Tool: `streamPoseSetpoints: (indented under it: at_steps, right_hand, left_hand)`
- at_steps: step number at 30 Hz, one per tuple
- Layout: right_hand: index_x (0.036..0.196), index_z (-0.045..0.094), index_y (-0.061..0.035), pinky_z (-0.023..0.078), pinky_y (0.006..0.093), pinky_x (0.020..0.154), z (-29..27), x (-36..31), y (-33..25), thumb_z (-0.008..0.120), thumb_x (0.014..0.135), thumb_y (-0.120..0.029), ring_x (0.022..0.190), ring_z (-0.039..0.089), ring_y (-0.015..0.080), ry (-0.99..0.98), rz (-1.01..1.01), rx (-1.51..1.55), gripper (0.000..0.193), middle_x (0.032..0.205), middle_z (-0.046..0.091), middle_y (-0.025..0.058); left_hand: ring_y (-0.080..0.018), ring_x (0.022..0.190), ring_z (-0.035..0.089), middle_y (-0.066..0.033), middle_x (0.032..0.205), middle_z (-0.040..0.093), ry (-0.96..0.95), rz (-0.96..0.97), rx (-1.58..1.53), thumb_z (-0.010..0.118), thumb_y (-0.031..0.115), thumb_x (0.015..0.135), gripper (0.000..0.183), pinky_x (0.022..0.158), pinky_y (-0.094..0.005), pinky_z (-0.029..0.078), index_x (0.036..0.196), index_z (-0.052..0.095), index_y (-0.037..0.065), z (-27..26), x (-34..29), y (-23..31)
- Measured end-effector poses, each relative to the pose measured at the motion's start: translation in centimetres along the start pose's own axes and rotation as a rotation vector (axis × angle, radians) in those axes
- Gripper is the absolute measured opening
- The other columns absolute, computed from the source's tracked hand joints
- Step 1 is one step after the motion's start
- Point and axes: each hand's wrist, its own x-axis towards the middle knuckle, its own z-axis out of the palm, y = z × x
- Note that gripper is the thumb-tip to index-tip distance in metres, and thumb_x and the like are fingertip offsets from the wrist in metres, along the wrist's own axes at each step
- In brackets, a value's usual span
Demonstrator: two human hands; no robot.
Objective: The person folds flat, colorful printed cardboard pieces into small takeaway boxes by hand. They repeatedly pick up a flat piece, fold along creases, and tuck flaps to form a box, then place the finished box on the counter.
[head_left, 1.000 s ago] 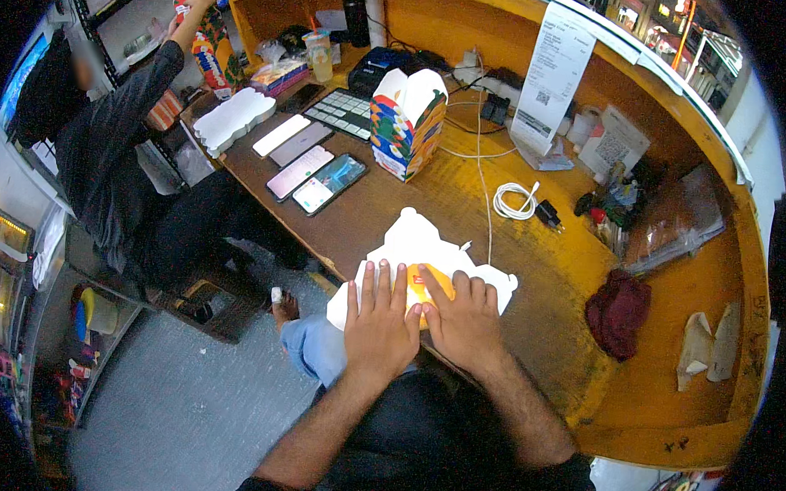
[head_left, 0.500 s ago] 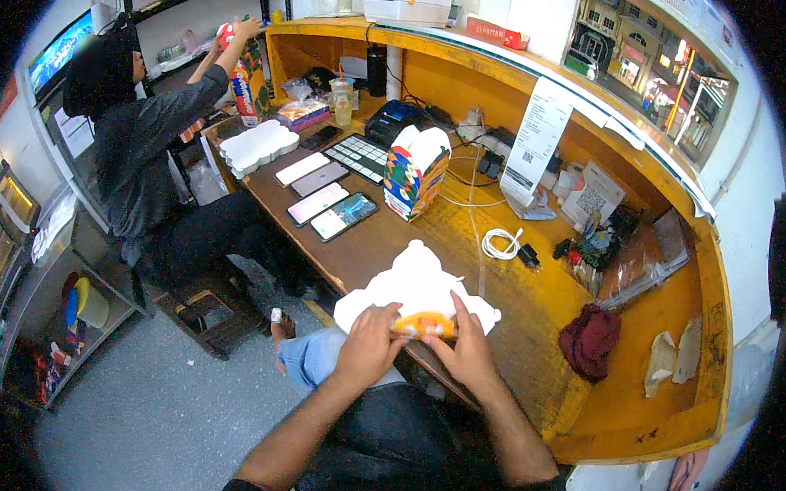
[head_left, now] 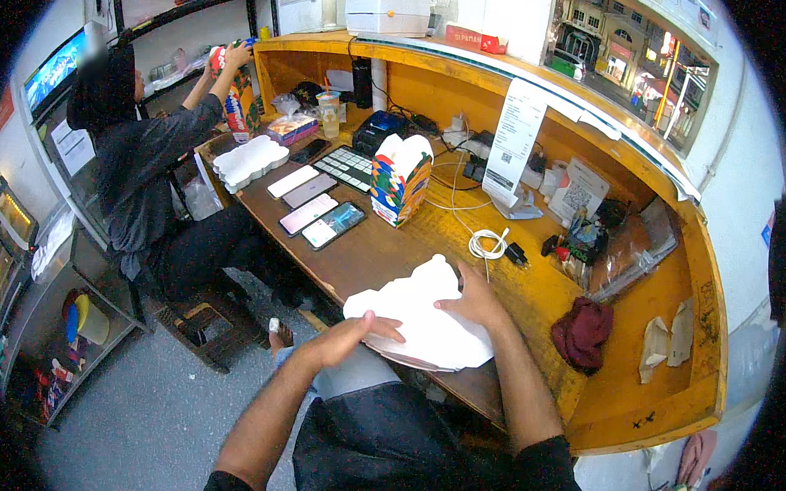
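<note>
Orange wooden counter, grey floor, black shelving

Both hands forward, left hand flat, right hand arched, fingers spread
</note>
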Motion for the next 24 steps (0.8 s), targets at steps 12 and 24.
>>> streamPoseSetpoints:
  at_steps: [12, 24]
  right_hand:
    - [0.132, 0.064, 0.0006, 0.060, 0.0476, 0.097, -1.9, -1.5, -2.2, 0.098, 0.077, -0.025, 0.112, 0.076, 0.0408, -0.058, -0.008, 0.105, 0.070, 0.120, 0.077, 0.0262]
    - [0.137, 0.066, -0.0045, 0.062, 0.0519, 0.086, -1.6, -7.8, -4.3, 0.083, 0.094, -0.021, 0.100, 0.078, 0.0447, -0.047, 0.029, 0.146, 0.049, 0.107, 0.078, 0.0281]
  left_hand:
    - [-0.0330, 0.134, 0.064, -0.0135, 0.142, 0.069, 0.037, -0.166, 0.902, 0.078, 0.031, 0.098, 0.049, 0.112, -0.0435, 0.055, 0.141, 0.073, 0.007, 2.9, 4.8, 3.0]
    - [-0.0356, 0.141, 0.060, -0.0159, 0.152, 0.064, 0.029, -0.007, 0.826, 0.078, 0.024, 0.097, 0.057, 0.119, -0.0444, 0.051, 0.150, 0.066, 0.006, 1.8, 3.9, 0.9]
